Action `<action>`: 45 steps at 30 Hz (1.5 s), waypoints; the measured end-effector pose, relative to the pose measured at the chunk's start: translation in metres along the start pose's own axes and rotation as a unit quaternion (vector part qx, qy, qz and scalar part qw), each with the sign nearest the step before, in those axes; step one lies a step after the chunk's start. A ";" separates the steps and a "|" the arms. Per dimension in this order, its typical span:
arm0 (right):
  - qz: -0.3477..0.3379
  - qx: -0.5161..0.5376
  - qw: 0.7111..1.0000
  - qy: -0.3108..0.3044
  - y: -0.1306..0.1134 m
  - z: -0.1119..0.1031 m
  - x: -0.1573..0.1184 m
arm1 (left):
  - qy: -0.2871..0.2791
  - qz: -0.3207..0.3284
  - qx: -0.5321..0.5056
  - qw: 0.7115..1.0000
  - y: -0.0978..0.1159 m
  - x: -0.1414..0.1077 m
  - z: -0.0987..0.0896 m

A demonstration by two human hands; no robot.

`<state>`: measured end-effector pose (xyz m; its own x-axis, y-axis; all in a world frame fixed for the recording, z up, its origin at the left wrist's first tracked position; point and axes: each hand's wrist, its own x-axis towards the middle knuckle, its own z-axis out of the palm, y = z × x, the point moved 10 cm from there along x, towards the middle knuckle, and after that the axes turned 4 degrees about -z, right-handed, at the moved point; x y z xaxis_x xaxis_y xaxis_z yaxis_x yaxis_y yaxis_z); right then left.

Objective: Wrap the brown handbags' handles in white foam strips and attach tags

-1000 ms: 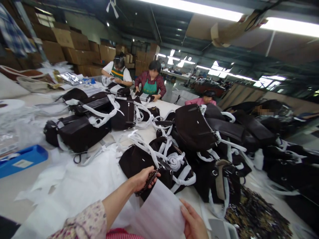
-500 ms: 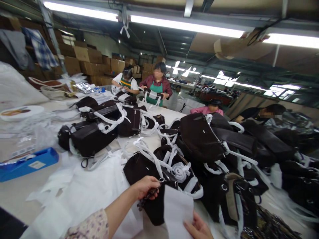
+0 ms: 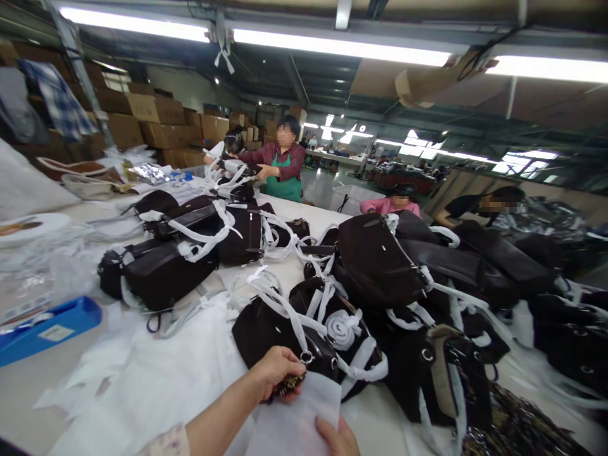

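My left hand (image 3: 273, 372) is closed on a bunched dark strip with a gold pattern (image 3: 291, 384), right beside the metal ring (image 3: 306, 357) of a black handbag (image 3: 256, 328). That bag lies on the table, its handle wrapped in white. A white sheet (image 3: 297, 418) of thin wrapping material is pinched in my right hand (image 3: 338, 437), thumb on top. The sheet lies under the patterned strip and over the front of the bag. Where the strip ends is hidden by my left fingers and the sheet.
More black handbags (image 3: 375, 256) with white-wrapped handles are heaped across the table. At left sit a blue tape dispenser (image 3: 54, 329), white sheets (image 3: 156, 373) and a white roll (image 3: 28, 228). A patterned pile (image 3: 522, 421) lies lower right. Several people work beyond, one in a green apron (image 3: 284, 187).
My right hand has drawn the white sheet leftward, under the strip in my left hand. Across the table, the person in the green apron has shifted a bag to the left.
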<state>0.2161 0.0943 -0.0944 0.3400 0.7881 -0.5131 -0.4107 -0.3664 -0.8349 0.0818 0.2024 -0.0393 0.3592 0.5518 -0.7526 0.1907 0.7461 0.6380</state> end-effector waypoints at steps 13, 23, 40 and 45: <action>0.137 0.119 0.980 -0.076 0.058 0.042 0.008 | 0.023 0.031 -0.017 0.999 -0.003 -0.011 -0.003; 0.044 0.177 0.982 -0.047 0.020 0.055 0.019 | 0.017 0.028 -0.023 0.999 -0.002 -0.015 -0.004; -0.014 0.140 0.989 0.032 0.016 0.026 0.014 | 0.015 0.033 -0.021 0.999 -0.010 -0.018 0.002; 0.029 0.177 0.984 -0.021 0.017 0.041 0.015 | 0.016 0.053 -0.036 0.998 -0.015 -0.017 0.004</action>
<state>0.1800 0.1203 -0.1082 0.2754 0.7933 -0.5430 -0.6993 -0.2223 -0.6794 0.0768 0.1802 -0.0356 0.3449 0.6392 -0.6874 0.0863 0.7077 0.7013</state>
